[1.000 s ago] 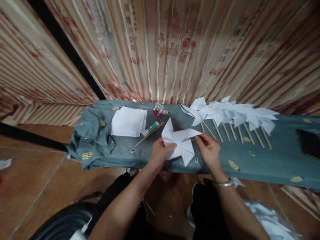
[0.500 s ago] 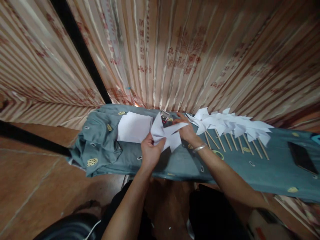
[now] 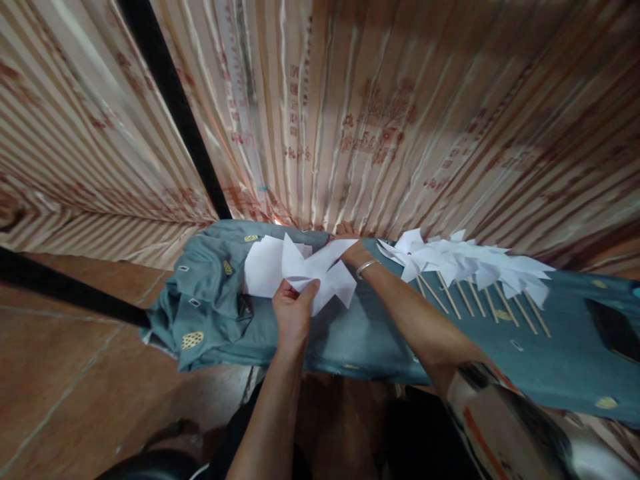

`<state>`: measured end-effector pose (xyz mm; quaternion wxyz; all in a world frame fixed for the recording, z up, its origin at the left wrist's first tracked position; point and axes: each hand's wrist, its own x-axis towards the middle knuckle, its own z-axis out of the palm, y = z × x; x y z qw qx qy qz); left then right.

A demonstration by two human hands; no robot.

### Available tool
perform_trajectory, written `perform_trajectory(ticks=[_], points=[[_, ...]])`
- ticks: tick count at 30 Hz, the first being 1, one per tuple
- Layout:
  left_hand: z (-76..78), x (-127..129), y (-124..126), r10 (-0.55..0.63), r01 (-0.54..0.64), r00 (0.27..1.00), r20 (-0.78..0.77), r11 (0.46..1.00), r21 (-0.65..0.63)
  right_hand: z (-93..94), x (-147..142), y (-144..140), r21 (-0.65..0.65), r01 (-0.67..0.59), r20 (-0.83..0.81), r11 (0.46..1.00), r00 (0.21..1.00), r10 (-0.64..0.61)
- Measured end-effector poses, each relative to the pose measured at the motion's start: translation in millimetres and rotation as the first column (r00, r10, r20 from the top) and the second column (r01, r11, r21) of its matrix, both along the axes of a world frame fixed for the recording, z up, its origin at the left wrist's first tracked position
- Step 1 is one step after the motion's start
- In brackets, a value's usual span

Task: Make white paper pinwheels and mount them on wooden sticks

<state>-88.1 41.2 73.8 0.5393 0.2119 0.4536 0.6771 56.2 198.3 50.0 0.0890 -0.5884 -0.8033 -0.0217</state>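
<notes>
My left hand [image 3: 293, 310] pinches a white paper pinwheel [image 3: 320, 273] near its middle, thumb on top, with its blades spread. Behind that pinwheel, my right hand [image 3: 350, 243] reaches to the back edge of the cloth-covered surface, a bracelet on its wrist. Most of its fingers are hidden by the paper, so what they touch does not show. Beneath the pinwheel's left side lies a stack of white paper sheets [image 3: 263, 267].
A row of overlapping white pinwheels [image 3: 470, 263] on wooden sticks [image 3: 465, 299] lies to the right. Farther right is a dark phone [image 3: 613, 327]. The teal cloth [image 3: 215, 320] covers the narrow surface; a striped curtain [image 3: 325, 120] hangs behind, with a black pole [image 3: 180, 120] at left.
My right hand has moved away from the pinwheel's right side, left and toward the back edge. My left hand keeps the pinwheel, now slightly farther left over the paper stack. The view has shifted a little.
</notes>
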Motion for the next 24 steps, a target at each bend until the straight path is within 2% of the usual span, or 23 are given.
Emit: perform_trajectory(ticks=[10,19,24], points=[[-0.4,6.3,-4.2,-0.062,0.062,0.998,0.024,0.998,-0.001,-16.1,-0.2,19.2,0.026,0.011,0.063,1.000,0.998,-0.012],[3.9,4.6,-5.6,-0.040,0.040,0.999,0.024,0.999,0.000,-17.9,-2.8,28.0,-0.055,0.045,0.145,0.997,0.989,-0.037],[2.2,0.8,-5.7,-0.030,0.030,1.000,0.008,1.000,-0.001,-25.4,-1.9,27.5,-0.049,0.041,0.150,0.998,0.988,-0.034]])
